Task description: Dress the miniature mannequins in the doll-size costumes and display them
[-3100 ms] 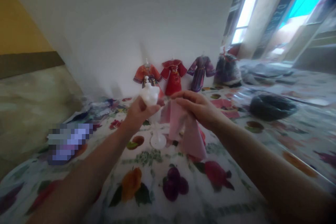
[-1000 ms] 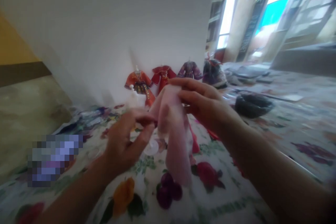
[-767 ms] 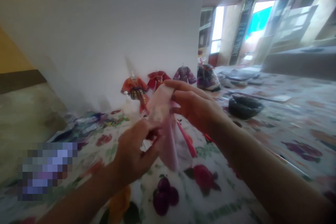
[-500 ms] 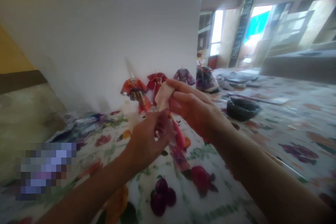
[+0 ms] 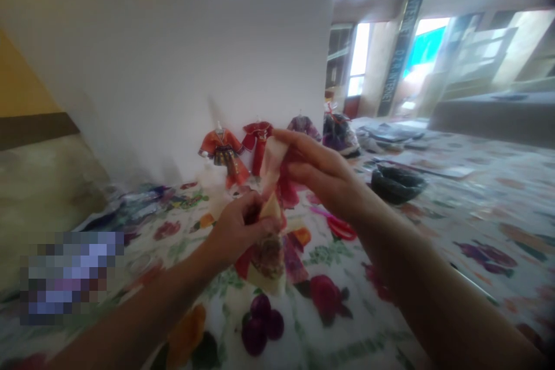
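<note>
Between my hands is a small doll garment (image 5: 274, 159), with pale cream-pink cloth at the top and deep red beneath. My right hand (image 5: 327, 176) pinches its pale upper end between thumb and fingers. Lower down, my left hand (image 5: 243, 225) grips the garment's cream-coloured cloth, and a patterned part hangs below the fingers. Parts of the garment are hidden by my fingers. Behind it, an orange doll dress (image 5: 223, 153), a red doll dress (image 5: 259, 139) and a purple doll dress (image 5: 303, 126) stand against a white board.
The white board (image 5: 173, 58) rises behind the dresses. On the fruit-and-flower tablecloth (image 5: 347, 324) are a dark bowl (image 5: 398, 184) at the right, a dark bundle with a red tie (image 5: 340, 133), papers (image 5: 385, 127), and a pixelated object (image 5: 71, 277) at the left.
My left hand has turned and shifted slightly left and down; cream and patterned cloth now shows at its fingers. My right hand keeps hold of the pale end. The view has shifted slightly.
</note>
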### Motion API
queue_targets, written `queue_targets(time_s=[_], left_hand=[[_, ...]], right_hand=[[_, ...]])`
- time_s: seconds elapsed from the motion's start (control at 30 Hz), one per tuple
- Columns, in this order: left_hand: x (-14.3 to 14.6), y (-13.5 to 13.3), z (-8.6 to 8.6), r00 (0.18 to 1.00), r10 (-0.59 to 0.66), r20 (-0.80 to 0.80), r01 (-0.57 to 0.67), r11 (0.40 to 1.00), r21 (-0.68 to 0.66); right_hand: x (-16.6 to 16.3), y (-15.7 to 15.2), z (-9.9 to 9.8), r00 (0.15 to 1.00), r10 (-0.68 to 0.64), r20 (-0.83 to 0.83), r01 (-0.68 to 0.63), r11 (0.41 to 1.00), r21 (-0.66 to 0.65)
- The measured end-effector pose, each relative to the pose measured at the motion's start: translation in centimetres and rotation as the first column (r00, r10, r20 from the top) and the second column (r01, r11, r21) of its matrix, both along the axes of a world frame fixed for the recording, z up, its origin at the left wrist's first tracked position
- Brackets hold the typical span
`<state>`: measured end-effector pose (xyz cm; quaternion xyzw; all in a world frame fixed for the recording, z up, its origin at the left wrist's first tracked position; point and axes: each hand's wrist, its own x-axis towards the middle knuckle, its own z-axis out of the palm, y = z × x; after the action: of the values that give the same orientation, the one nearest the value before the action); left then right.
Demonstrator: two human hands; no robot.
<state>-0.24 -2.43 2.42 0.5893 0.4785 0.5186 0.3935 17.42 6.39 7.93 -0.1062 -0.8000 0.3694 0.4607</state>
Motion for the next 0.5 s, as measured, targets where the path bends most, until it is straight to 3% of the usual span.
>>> queue_targets(time_s=[0.13,0.27,0.4,0.5], left_hand=[[-1.1,-2.4,0.9,0.999,0.012,0.036,-0.011,0.999,-0.037],[-2.7,-4.6,2.4,0.993,0.112,-0.025,-0.114,0.992,-0.057],[-4.0,-5.8,4.1,0.982,0.186,-0.039,-0.188,0.978,-0.091],[-4.5,-6.3,4.8,0.961,0.278,-0.003,-0.274,0.945,-0.178]], right_hand=[[0.2,0.9,0.0,0.985,-0.151,0.087,0.130,0.970,0.205],[0.1,1.8,-0.3,0.964,-0.177,0.199,0.132,0.967,0.220],[0.2,2.8,-0.4,0.957,0.004,0.292,-0.036,0.994,0.104],[0.3,3.5,-0.4,0.921,0.202,0.333,-0.227,0.973,0.037]])
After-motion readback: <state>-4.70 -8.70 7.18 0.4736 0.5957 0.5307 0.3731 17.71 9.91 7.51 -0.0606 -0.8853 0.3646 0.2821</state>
